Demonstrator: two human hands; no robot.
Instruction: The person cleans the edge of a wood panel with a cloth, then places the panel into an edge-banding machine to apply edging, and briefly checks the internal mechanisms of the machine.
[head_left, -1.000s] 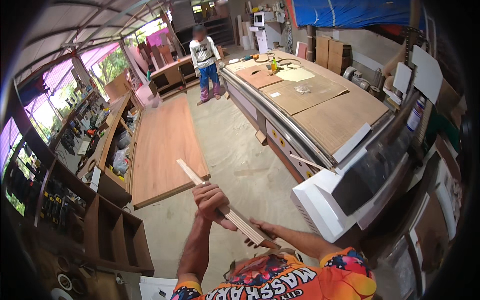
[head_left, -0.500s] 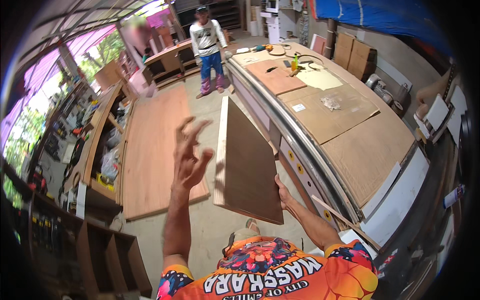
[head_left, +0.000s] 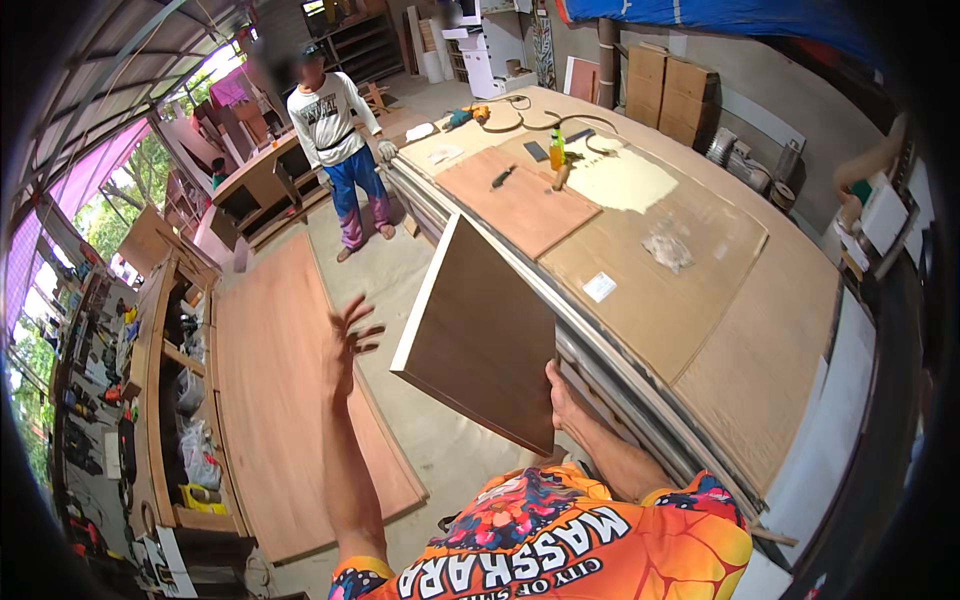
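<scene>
Now the left hand is off the board; a second ago it was wrapped round it, with the board nearly edge-on. Fingers apart, slightly blurred, clear of the wood. Right hand clamped on the board's right edge, low down. Board hangs between the two hands, tilted, broad face showing. View has swung since: the surface fills more of the picture, ahead and to the right of the right hand, and the co-worker stands farther left in view, beyond the left hand.

Containers: left of the left hand, a wooden cabinet with open bays; a clear plastic bag and a yellow item inside. Ahead of the right hand, on the surface, a bottle with yellowish contents and a clear packet, contents too small to tell. Farther off, brown cartons, contents hidden.

Materials: board rectangular, face dark brown, one long edge pale. Flat cardboard beyond the right hand. Large reddish wood panel lying below the left hand, smooth, faintly grained.
</scene>
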